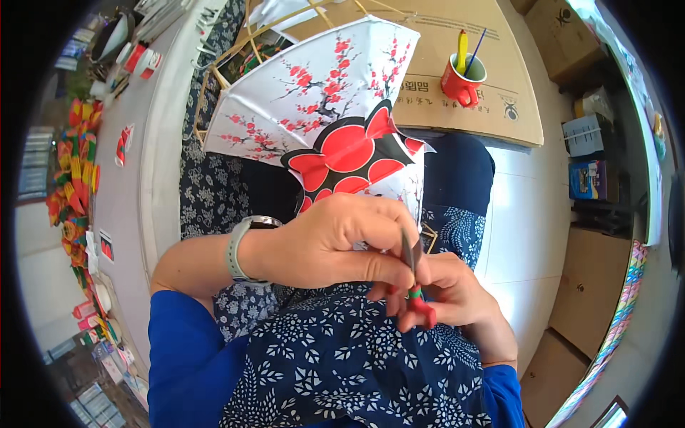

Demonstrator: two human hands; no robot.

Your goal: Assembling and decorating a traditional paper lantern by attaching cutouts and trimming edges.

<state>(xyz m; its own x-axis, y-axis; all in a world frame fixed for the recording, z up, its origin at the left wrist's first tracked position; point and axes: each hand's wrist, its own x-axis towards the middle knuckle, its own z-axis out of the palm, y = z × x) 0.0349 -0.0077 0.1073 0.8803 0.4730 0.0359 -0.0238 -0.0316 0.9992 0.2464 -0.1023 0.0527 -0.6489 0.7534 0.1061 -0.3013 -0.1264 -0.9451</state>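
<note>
My left hand [349, 239], with a watch [257, 232] on its wrist, is closed, thumb and fingertips pressed together beside the scissors' blades. What it pinches is too small or hidden to make out. My right hand [464, 292] is closed round the red handles of small scissors [421, 308], whose blades point up past the left fingertips. Just beyond my hands, a white paper piece with red plum blossoms [314, 85] stretches over a thin bamboo frame [214, 75]. A red and black pattern [349, 148] covers its near part, which rests on my lap.
A red mug [457, 84] holding a yellow pen-like tool and a thin blue stick stands on a cardboard sheet [506, 43] at the far right. A table [128, 207] runs along the left. Cardboard boxes [564, 36] and cabinets [589, 285] line the right side.
</note>
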